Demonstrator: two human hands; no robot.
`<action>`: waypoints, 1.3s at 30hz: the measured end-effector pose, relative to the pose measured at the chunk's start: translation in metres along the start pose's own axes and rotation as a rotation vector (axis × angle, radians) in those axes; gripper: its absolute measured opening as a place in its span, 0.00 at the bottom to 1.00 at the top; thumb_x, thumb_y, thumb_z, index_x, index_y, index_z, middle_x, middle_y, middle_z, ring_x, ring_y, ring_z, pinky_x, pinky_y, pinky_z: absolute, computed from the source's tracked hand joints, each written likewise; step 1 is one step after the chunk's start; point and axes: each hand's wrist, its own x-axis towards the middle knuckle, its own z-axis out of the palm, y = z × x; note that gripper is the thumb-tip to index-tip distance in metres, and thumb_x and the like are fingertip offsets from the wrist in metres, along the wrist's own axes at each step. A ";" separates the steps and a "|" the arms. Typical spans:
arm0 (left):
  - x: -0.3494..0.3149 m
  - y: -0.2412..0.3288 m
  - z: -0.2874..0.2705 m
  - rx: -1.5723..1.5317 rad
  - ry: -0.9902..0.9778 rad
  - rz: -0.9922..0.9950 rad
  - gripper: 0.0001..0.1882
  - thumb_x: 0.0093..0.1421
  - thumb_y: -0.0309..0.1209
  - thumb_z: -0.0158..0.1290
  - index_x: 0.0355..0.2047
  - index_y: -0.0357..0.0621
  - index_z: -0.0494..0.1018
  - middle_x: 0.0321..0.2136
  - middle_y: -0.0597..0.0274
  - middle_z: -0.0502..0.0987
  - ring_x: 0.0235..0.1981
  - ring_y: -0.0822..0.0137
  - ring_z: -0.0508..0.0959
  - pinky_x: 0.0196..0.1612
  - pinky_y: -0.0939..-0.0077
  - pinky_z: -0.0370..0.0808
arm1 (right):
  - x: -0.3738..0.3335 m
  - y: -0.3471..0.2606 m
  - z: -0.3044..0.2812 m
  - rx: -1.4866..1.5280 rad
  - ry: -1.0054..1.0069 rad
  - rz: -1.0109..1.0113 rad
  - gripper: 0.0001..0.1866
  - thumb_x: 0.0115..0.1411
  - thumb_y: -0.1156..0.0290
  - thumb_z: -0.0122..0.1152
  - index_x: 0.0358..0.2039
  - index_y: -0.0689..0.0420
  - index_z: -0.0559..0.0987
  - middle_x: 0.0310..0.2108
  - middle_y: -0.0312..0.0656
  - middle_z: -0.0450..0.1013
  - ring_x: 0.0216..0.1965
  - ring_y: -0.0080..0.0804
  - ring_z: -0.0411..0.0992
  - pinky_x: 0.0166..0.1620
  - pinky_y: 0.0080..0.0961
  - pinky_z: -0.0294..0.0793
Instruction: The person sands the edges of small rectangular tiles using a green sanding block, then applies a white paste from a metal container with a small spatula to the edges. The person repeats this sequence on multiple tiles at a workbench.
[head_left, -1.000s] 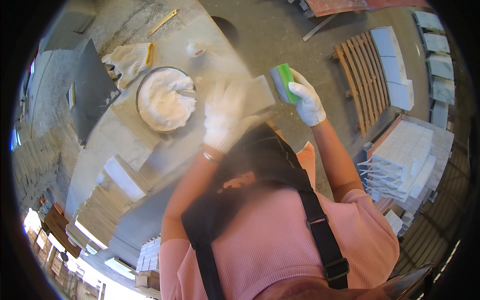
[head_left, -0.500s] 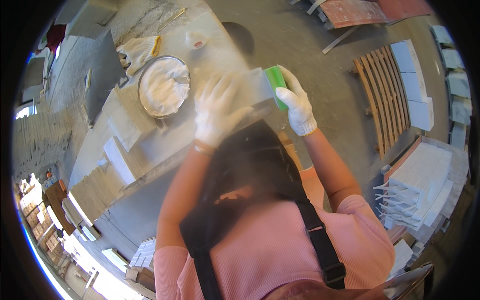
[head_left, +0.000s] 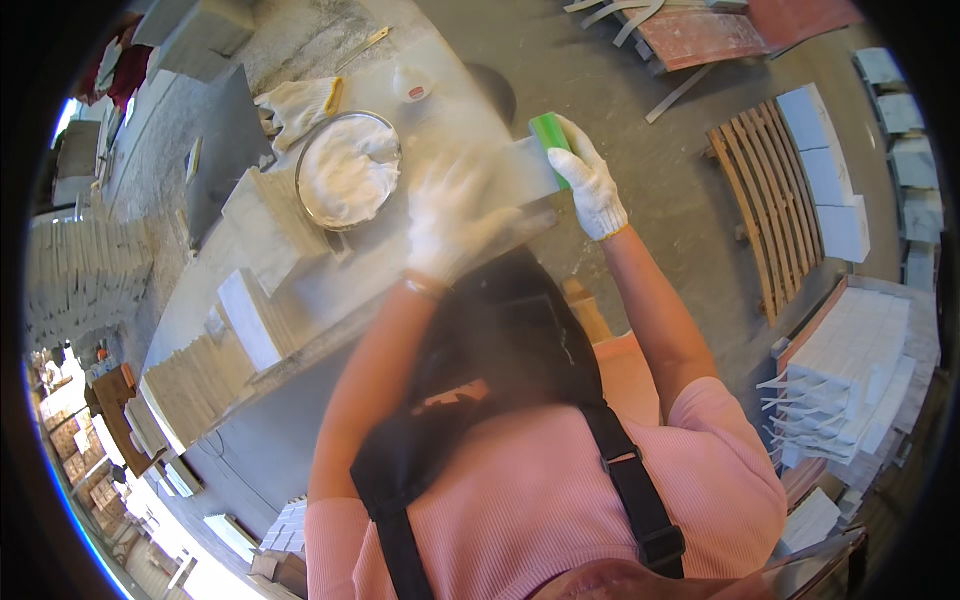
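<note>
Grey floor (head_left: 665,200) is seen right of a dusty worktable (head_left: 455,88). At the right end of a pale slab (head_left: 529,170), a green block (head_left: 550,145) is gripped between thumb and fingers of the right hand (head_left: 590,187), its long axis turned near-to-far. Well left of the block, the left hand (head_left: 443,218) (blurred, its contact uncertain) is spread over the slab.

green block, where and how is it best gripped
The green block is probably best gripped along its right side, coming from the right, as the right hand does: it is long and narrow, and its left side faces the pale slab.
</note>
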 end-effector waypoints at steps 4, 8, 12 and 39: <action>-0.001 -0.002 -0.001 0.020 -0.011 0.001 0.37 0.51 0.53 0.66 0.58 0.46 0.79 0.62 0.53 0.76 0.64 0.46 0.72 0.65 0.47 0.66 | -0.021 0.001 -0.004 -0.029 -0.001 -0.045 0.38 0.66 0.58 0.61 0.72 0.62 0.65 0.67 0.43 0.68 0.67 0.32 0.64 0.69 0.31 0.62; -0.002 -0.003 0.003 -0.022 -0.003 -0.012 0.36 0.50 0.51 0.66 0.58 0.48 0.78 0.62 0.54 0.76 0.65 0.47 0.71 0.65 0.47 0.65 | -0.017 0.008 0.000 -0.089 0.049 -0.075 0.38 0.66 0.58 0.61 0.72 0.62 0.65 0.67 0.43 0.68 0.67 0.32 0.64 0.69 0.31 0.62; -0.003 -0.003 0.002 -0.033 -0.026 -0.056 0.36 0.49 0.50 0.67 0.57 0.47 0.79 0.61 0.54 0.76 0.65 0.48 0.71 0.65 0.47 0.66 | -0.002 0.005 0.005 -0.036 0.054 0.019 0.40 0.64 0.58 0.63 0.72 0.62 0.64 0.66 0.44 0.68 0.68 0.33 0.64 0.69 0.32 0.62; 0.005 0.006 -0.011 -0.067 -0.053 -0.072 0.36 0.48 0.48 0.68 0.57 0.47 0.78 0.62 0.53 0.76 0.66 0.48 0.71 0.65 0.47 0.64 | -0.042 0.006 -0.008 -0.237 0.035 -0.066 0.39 0.62 0.61 0.65 0.71 0.62 0.66 0.67 0.46 0.68 0.66 0.34 0.66 0.69 0.33 0.64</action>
